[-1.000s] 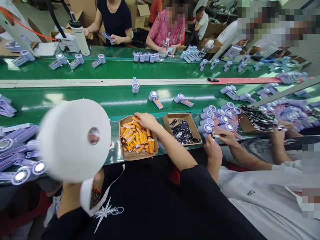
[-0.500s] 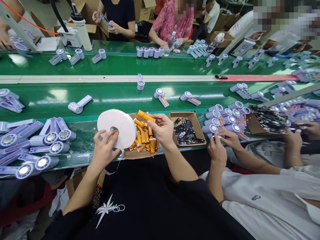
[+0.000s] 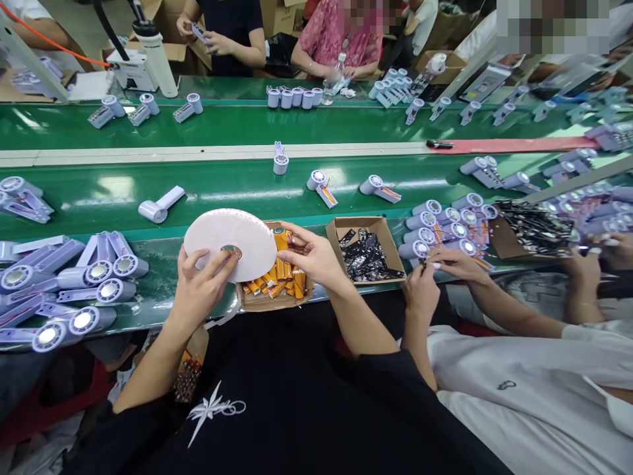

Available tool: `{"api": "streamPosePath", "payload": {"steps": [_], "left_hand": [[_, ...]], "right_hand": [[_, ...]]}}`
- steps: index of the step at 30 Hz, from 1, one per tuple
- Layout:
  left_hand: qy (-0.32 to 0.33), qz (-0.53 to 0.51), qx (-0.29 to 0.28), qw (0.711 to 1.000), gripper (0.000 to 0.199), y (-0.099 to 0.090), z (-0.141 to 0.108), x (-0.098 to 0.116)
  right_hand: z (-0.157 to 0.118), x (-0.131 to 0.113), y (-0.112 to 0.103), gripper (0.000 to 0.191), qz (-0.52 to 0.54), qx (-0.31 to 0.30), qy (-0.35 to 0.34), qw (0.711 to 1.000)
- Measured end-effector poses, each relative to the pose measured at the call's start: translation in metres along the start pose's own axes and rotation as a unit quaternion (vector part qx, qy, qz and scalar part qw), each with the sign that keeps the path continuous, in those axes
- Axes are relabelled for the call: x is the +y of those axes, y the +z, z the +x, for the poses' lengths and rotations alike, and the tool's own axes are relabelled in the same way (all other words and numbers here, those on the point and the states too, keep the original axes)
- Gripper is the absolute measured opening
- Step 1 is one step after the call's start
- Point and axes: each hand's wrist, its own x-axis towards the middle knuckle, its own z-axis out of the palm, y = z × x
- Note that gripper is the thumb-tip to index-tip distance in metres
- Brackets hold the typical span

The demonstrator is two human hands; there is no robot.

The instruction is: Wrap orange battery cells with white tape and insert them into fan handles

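My left hand [image 3: 198, 290] is closed on a white roll of tape [image 3: 237, 227], its fingers at the core hole. A loose white strip [image 3: 222, 321] hangs below the roll. In my right hand [image 3: 316, 254], an orange cylindrical battery [image 3: 281, 236] is pinched by the fingertips close to the roll's right edge; the roll hides part of it. Beneath both hands, a cardboard box [image 3: 277, 303] holds many more orange batteries [image 3: 297, 284]. To the right of my right hand stands a second cardboard box [image 3: 393, 241] with small black parts in it.
Purple-grey handheld fan bodies [image 3: 99, 272] are piled at left, and more [image 3: 425, 224] at right. Several lie on the green conveyor [image 3: 237, 188]. A co-worker's hands [image 3: 425, 284] work close by on the right. Other people sit across the line.
The roll has tilted flatter and shifted slightly up and left. My right hand has brought the battery a little lower, against the roll's edge. The view has shifted slightly.
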Motion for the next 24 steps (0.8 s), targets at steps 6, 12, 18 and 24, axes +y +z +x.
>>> {"api": "streamPosePath", "payload": {"steps": [6, 12, 18, 24], "left_hand": [[-0.04, -0.044, 0.001, 0.998, 0.082, -0.002, 0.012, 0.005], [-0.119, -0.084, 0.012, 0.989, 0.071, 0.015, -0.007, 0.062], [-0.03, -0.165, -0.153, 0.974, 0.086, 0.008, 0.002, 0.054], [0.097, -0.314, -0.335, 0.883, 0.068, 0.055, 0.12, -0.023]], "right_hand": [[0.01, -0.014, 0.0, 0.043, 0.044, -0.006, -0.017, 0.999], [0.009, 0.021, 0.033, 0.062, 0.229, 0.238, -0.049, 0.943], [0.029, 0.01, -0.072, 0.043, 0.237, 0.368, -0.127, 0.89], [-0.013, 0.034, -0.077, 0.064, 0.238, 0.363, -0.06, 0.899]]}}
